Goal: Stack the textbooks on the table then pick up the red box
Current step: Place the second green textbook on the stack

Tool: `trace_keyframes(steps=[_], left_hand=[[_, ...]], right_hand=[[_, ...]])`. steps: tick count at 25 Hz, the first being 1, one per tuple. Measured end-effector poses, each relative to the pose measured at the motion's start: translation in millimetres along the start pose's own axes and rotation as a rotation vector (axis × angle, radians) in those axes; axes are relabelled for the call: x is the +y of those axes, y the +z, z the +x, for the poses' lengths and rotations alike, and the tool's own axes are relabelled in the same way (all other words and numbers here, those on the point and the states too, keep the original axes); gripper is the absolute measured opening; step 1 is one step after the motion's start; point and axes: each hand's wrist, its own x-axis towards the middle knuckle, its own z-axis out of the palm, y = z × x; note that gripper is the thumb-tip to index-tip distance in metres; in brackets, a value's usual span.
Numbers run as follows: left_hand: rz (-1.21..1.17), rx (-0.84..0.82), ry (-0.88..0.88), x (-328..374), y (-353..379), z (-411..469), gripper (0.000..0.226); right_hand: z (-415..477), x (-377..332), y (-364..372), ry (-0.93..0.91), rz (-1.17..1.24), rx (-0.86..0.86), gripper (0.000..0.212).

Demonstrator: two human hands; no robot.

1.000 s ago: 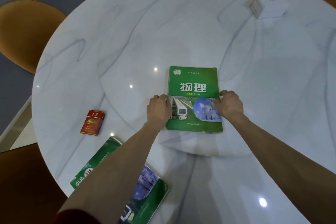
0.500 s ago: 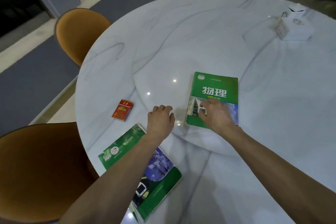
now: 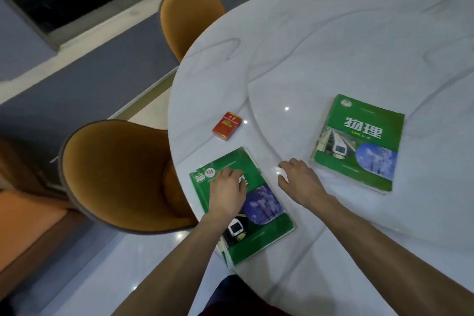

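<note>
Your left hand (image 3: 227, 191) lies flat, fingers spread, on the near book (image 3: 266, 223) at 7 o'clock, likely to pin it for lifting. Your right hand (image 3: 298, 179) hovers open and empty beside it, having left the far book (image 3: 359, 141) at 2 o'clock. The red box (image 3: 227, 126) waits untouched at 10 o'clock. Half a second ago your left hand was off the near book.

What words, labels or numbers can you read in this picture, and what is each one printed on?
"物理": large white title on the far green textbook.
Small line under that title and small line along its top: too blurred to read.
Near green textbook: title mostly covered by the left hand; round logos unreadable.
Red box: gold marks on top, too small to read.
</note>
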Motion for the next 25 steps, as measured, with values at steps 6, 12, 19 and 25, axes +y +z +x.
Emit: trace_keyframes(steps=[6,12,19,25], left_hand=[[-0.137,0.029,-0.250,-42,11,-33,0.030],[-0.419,0.087,-0.515,-45,19,-42,0.041],[-0.994,0.143,-0.974,-56,7,-28,0.046],[-1.267,-0.063,-0.740,-47,5,-41,0.050]], right_hand=[[7,-19,36,0.029,-0.059,-0.125,0.035],[17,-31,55,0.219,0.155,-0.166,0.034],[28,-26,58,0.375,0.301,-0.149,0.029],[24,-22,60,0.388,0.373,-0.110,0.025]])
